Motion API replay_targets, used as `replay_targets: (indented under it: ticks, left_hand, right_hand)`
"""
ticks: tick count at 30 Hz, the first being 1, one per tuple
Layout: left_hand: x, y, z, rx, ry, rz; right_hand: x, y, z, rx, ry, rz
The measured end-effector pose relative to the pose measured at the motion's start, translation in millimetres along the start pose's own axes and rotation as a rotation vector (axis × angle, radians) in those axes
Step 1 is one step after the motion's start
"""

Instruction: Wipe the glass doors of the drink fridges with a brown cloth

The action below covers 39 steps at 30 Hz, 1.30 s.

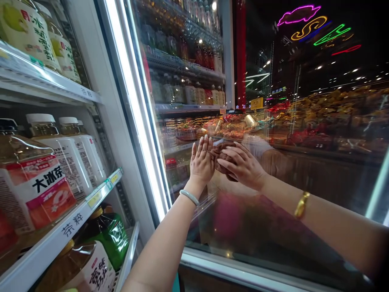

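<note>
Bare forearms (165, 243) are stretched forward from the near edge, the left one ringed by a smooth pale-green bangle (189, 197), the right by a gold-coloured bracelet (302, 205). Both hands are open. A large dark glass pane (258, 231), set upright ahead and to the right of a bright white light strip (130, 101), is touched by the left hand (202, 162), laid flat with fingers pointing up. Just to its right, the right hand (240, 164) is held against the glass, fingers spread and slightly bent. Coloured neon outlines (309, 27) are seen in the pane. On the left, a clear plastic bottle with a red-and-white label (39, 190) is displayed on a white-edged shelf (73, 221).
</note>
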<state>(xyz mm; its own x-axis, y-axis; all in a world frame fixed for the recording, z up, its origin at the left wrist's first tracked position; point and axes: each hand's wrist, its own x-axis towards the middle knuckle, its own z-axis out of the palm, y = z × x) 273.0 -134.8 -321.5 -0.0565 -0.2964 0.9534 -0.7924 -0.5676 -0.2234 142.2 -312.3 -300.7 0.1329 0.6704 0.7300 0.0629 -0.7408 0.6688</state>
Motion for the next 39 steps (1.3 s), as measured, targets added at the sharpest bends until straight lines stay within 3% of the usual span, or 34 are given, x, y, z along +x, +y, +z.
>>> replay_targets:
  ticks: [3, 5, 8, 10, 12, 15, 17, 20, 23, 25, 27, 31, 35, 39]
  left_hand:
    - [-7, -8, -6.0, 0.014, -0.007, 0.011]
    - [-9, -12, -8.2, 0.016, -0.017, 0.001]
    - [-12, -16, -7.3, 0.013, -0.026, -0.014]
    - [-18, -19, -6.2, 0.013, -0.012, -0.045]
    - [-28, -24, -7.1, 0.020, -0.008, -0.070]
    - [-46, -32, -13.3, 0.042, -0.069, -0.062]
    - [-54, -36, -18.1, 0.054, -0.106, -0.054]
    - [-60, -42, -21.5, 0.068, -0.104, -0.089]
    - [-64, -51, -20.5, 0.070, -0.076, -0.163]
    - [-70, -58, -19.7, 0.067, -0.061, -0.209]
    - [-78, -65, -20.5, 0.068, -0.060, -0.236]
    - [-92, -79, -27.5, 0.062, -0.088, -0.257]
    - [-93, -96, -33.7, 0.064, -0.049, -0.329]
    - [-109, -109, -33.0, 0.061, -0.061, -0.368]
  right_hand:
    - [-9, 11, -11, -0.006, -0.031, 0.003]
    - [9, 20, -7, -0.024, 0.028, 0.147]
    - [48, 15, 17, -0.010, 0.123, 0.305]
    - [59, -3, 34, 0.020, 0.122, 0.262]
    - [49, -25, 41, 0.055, 0.084, 0.158]
    - [15, -44, 31, 0.108, -0.021, 0.036]
    - [4, -40, 21, 0.132, -0.077, 0.042]
    - [27, -27, 24, 0.107, -0.009, 0.223]
    - [70, -31, 51, 0.133, 0.086, 0.340]
    - [85, -47, 70, 0.194, 0.062, 0.265]
    - [80, -66, 80, 0.220, 0.019, 0.144]
    - [54, -78, 73, 0.190, -0.054, -0.037]
    - [83, -68, 83, 0.182, -0.038, 0.101]
    - [117, -99, 117, 0.240, -0.020, 0.174]
